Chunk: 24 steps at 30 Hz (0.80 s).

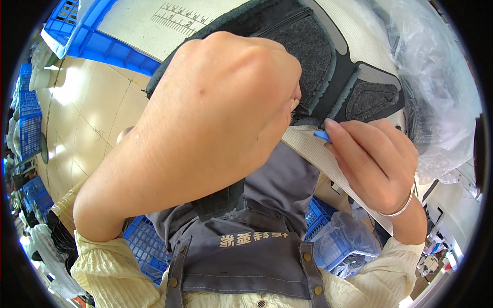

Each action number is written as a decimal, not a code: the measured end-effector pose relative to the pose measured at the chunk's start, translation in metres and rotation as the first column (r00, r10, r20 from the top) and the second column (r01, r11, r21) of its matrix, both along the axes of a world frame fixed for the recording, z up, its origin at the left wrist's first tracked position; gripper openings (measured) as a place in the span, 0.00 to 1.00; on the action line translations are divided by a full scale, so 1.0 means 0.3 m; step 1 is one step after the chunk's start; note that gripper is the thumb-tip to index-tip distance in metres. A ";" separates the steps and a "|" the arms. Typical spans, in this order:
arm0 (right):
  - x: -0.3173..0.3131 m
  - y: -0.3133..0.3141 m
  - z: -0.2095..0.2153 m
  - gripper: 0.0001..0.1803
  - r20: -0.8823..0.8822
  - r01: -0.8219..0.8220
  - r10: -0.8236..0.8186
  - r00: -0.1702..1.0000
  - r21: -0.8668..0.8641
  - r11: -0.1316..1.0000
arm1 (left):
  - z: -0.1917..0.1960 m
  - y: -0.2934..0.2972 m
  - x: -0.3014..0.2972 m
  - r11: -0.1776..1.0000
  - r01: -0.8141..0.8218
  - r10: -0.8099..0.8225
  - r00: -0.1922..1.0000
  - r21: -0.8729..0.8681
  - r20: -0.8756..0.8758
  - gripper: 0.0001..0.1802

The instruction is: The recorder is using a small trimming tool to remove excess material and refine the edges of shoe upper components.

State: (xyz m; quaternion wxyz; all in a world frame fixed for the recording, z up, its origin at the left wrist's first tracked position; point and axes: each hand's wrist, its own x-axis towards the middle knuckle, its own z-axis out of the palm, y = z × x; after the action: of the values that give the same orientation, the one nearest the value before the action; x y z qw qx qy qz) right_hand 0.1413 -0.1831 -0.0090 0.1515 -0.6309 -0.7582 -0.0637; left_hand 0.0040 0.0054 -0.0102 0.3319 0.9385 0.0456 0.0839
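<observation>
My left hand point(215, 118) fills the middle of the view, raised close to the camera, its fingers closed on the near edge of a black padded fabric piece point(318, 56) with grey felt panels. My right hand point(375, 159) is just right of it, pinching a small blue tool point(322, 135) whose tip sits at the edge of the black piece, beside a strip of white mesh fabric point(313, 154). The left hand hides much of the black piece. A silver bangle circles my right wrist.
A cream work table point(138, 20) with a printed ruler scale lies beyond the hands. Crumpled clear plastic bags point(436, 77) sit at the right. Blue plastic crates point(102, 46) stand at the upper left and below by my grey apron point(246, 256). Tiled floor point(87, 118) shows at left.
</observation>
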 end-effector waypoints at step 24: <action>-0.027 0.008 -0.041 0.21 0.217 0.080 -0.103 0.971 0.111 0.991 | -0.017 -0.022 -0.020 0.995 0.001 -0.008 0.997 0.096 0.076 0.07</action>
State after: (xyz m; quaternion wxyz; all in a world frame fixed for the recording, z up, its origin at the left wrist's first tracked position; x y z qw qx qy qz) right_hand 0.1330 -0.1806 -0.0214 0.0945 -0.6456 -0.7363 -0.1794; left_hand -0.0021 -0.0013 -0.0152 0.2881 0.9495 0.0265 0.1211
